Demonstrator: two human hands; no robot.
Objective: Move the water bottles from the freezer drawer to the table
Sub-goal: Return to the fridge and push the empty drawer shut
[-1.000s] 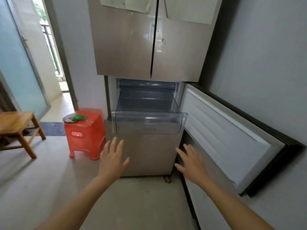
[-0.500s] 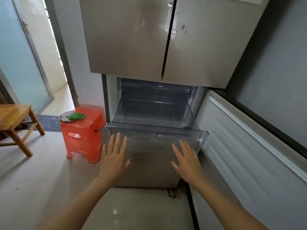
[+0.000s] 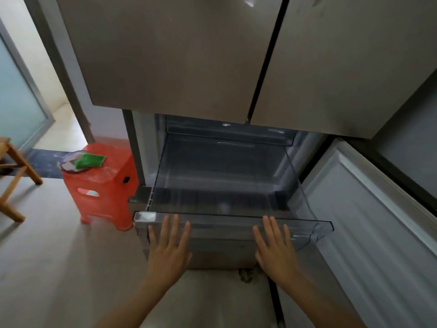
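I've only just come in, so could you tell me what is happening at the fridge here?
A person has both open hands, the left hand and the right hand, flat against the front of the clear freezer drawer. The drawer is pulled out and looks empty inside.

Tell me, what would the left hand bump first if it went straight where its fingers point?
The clear front of the drawer. The left hand points straight at it with flat fingers and may be touching it; depth is unclear.
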